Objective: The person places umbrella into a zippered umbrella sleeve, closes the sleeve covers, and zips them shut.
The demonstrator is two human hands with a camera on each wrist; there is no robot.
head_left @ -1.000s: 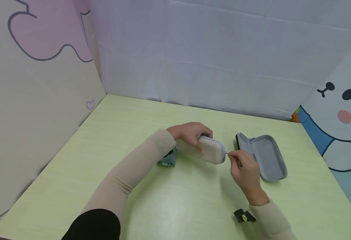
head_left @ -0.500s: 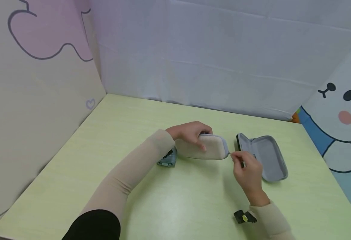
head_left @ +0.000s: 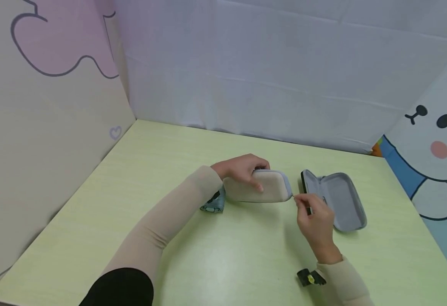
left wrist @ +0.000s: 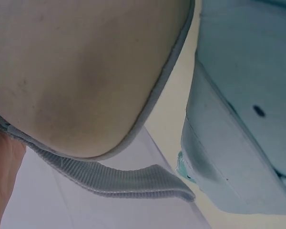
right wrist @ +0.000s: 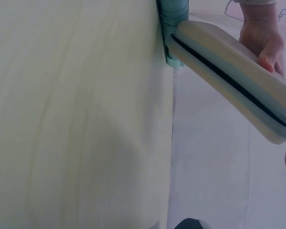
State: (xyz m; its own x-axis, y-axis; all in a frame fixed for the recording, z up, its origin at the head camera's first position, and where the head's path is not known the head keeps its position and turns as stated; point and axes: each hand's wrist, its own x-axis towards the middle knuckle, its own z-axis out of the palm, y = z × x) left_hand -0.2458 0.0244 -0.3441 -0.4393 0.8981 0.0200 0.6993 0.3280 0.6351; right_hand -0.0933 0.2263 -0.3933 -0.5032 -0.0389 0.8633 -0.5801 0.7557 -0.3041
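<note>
A beige zippered pencil case with a pale blue band is held just above the table, its right end toward my other hand. From above, my left hand grips it, thumb on the near face and fingers over the far side. At that right end, my right hand pinches the small zipper pull between thumb and fingertips. Along the case's side in the right wrist view runs a dark zipper line. A ribbed grey strap hangs off the case in the left wrist view.
To the right, an open hard case with grey lining lies behind my right hand. A teal printed item sits under my left wrist, partly covered. By my right sleeve is a small black item with a yellow spot. Walls border the table.
Over the first half second the case's right end tilted up and shifted slightly right, and my right hand moved right with the pull. Since then both hands have stayed almost still.
</note>
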